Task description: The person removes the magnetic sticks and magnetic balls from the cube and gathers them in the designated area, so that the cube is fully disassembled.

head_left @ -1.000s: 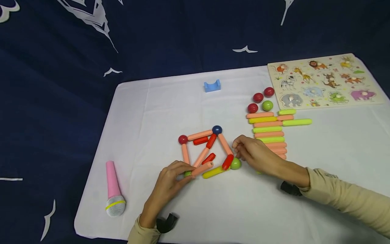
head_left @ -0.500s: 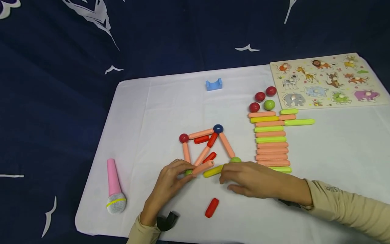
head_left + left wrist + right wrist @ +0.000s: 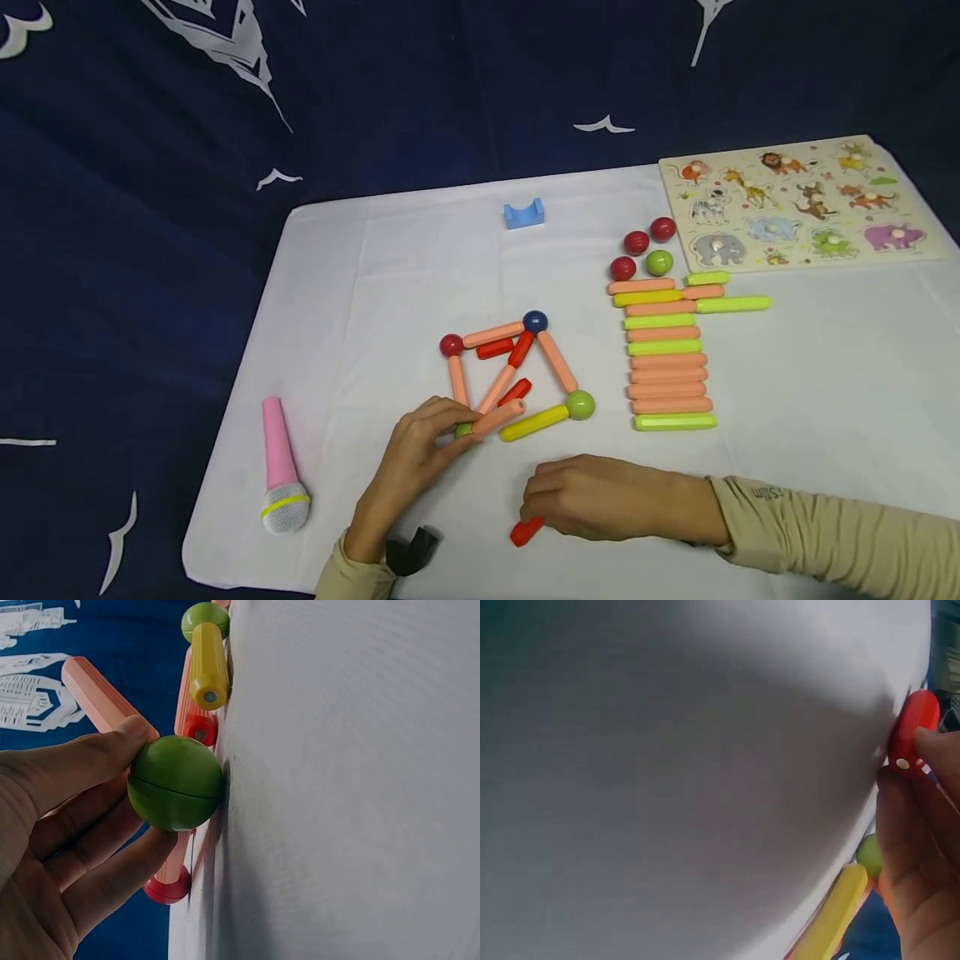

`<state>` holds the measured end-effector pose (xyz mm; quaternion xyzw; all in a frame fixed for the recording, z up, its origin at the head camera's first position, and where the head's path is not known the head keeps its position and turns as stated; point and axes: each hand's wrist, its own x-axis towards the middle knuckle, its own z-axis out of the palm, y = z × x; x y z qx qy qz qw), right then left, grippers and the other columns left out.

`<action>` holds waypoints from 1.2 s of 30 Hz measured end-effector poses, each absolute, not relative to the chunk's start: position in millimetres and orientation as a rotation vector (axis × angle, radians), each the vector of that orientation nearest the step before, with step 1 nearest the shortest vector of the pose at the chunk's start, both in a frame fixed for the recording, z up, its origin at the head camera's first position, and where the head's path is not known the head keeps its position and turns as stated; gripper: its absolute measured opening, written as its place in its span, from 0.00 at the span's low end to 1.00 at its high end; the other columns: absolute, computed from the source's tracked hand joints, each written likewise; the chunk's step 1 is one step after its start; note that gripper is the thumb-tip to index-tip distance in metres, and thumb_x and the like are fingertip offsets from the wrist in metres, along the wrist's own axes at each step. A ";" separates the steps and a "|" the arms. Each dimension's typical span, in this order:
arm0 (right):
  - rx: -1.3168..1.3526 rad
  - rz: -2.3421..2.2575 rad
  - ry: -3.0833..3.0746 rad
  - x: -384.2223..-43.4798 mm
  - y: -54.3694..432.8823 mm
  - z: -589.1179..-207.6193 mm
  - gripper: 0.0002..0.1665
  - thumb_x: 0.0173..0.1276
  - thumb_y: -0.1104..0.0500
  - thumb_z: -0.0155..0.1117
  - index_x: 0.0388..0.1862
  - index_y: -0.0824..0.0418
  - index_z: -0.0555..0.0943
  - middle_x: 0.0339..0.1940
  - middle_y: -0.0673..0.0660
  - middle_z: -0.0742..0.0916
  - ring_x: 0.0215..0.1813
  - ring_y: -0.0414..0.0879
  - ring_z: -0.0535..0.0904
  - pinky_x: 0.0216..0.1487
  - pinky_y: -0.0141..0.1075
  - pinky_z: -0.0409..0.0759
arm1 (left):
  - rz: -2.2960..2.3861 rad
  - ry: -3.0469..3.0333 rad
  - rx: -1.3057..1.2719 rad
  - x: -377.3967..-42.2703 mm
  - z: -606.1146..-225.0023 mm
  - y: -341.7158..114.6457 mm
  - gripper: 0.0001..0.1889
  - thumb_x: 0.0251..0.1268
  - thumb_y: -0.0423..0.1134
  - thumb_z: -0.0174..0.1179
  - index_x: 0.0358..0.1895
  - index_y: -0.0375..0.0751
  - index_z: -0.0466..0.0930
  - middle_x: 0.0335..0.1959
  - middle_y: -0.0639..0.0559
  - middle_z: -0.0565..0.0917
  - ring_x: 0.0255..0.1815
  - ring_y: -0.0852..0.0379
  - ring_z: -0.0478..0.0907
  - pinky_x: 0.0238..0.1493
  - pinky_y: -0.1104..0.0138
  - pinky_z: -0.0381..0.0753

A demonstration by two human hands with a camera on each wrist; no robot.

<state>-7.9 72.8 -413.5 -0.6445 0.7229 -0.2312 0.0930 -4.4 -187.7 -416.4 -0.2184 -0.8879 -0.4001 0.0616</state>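
In the head view, the left hand (image 3: 420,437) pinches a green ball (image 3: 464,431) at the near left corner of a four-sided figure on the white worktop (image 3: 390,275). A salmon stick (image 3: 501,416) slants out from these fingers. The figure's other corners carry a dark red ball (image 3: 452,345), a blue ball (image 3: 536,322) and a second green ball (image 3: 580,405), which touches one end of a yellow stick (image 3: 534,423). The right hand (image 3: 592,497) is nearer to the person, with its fingers curled upon a short red stick (image 3: 527,531), of which only one end is showing. To the right, a column of sticks (image 3: 669,375) lies beside the figure, well apart from it; a pink microphone (image 3: 277,454) lies at the left.

In the left wrist view, thumb and finger hold the green ball from two opposite sides. The salmon stick reaches it tilted (the thumb covers a part of their meeting).

In the right wrist view, the thumb presses the short red stick against the fingers, close to the worktop. Whether it touches the cloth, I cannot tell. The yellow stick appears lower down.
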 end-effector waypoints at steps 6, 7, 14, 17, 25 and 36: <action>-1.667 -0.766 2.145 -31.9 100.5 -389.6 0.14 0.64 0.65 0.69 0.46 0.52 0.85 0.41 0.41 0.85 0.43 0.34 0.78 0.46 0.22 0.78 | -1.194 -2.693 -0.658 -4.4 -416.7 -188.7 0.14 0.46 0.31 0.77 0.39 0.41 0.89 0.37 0.58 0.86 0.35 0.61 0.79 0.35 0.70 0.82; -1.592 -0.788 2.174 -38.8 109.7 -382.0 0.14 0.64 0.65 0.69 0.47 0.51 0.86 0.42 0.41 0.85 0.44 0.34 0.78 0.47 0.25 0.80 | -1.195 -2.695 -0.659 -4.4 -416.7 -188.8 0.14 0.46 0.31 0.77 0.39 0.41 0.89 0.37 0.58 0.86 0.35 0.61 0.79 0.35 0.69 0.82; -0.995 -0.710 2.677 -109.3 208.2 -332.5 0.20 0.57 0.64 0.76 0.47 0.47 0.87 0.45 0.43 0.87 0.45 0.41 0.81 0.41 0.31 0.82 | -1.197 -2.677 -0.672 -5.0 -416.6 -189.6 0.14 0.46 0.31 0.77 0.40 0.41 0.89 0.37 0.58 0.86 0.37 0.61 0.79 0.35 0.68 0.82; -0.661 -0.547 2.863 -143.5 256.8 -334.6 0.19 0.58 0.65 0.75 0.50 0.56 0.87 0.46 0.58 0.88 0.44 0.52 0.82 0.38 0.37 0.83 | -1.203 -2.668 -0.669 -4.7 -416.6 -189.7 0.14 0.46 0.31 0.77 0.40 0.41 0.89 0.37 0.57 0.86 0.37 0.61 0.79 0.35 0.69 0.83; -0.398 -0.476 2.873 -182.9 324.4 -376.8 0.13 0.64 0.69 0.66 0.47 0.66 0.86 0.48 0.72 0.84 0.47 0.63 0.80 0.34 0.40 0.80 | -1.220 -2.681 -0.646 -1.8 -417.3 -189.2 0.14 0.45 0.30 0.77 0.39 0.40 0.89 0.37 0.57 0.86 0.36 0.59 0.80 0.34 0.68 0.83; -0.474 -0.495 2.972 -166.6 276.0 -370.4 0.14 0.67 0.66 0.65 0.51 0.69 0.82 0.49 0.72 0.83 0.51 0.66 0.77 0.50 0.63 0.76 | -1.249 -2.658 -0.677 -4.6 -417.3 -189.8 0.14 0.47 0.30 0.77 0.40 0.40 0.89 0.38 0.56 0.86 0.37 0.59 0.80 0.36 0.67 0.83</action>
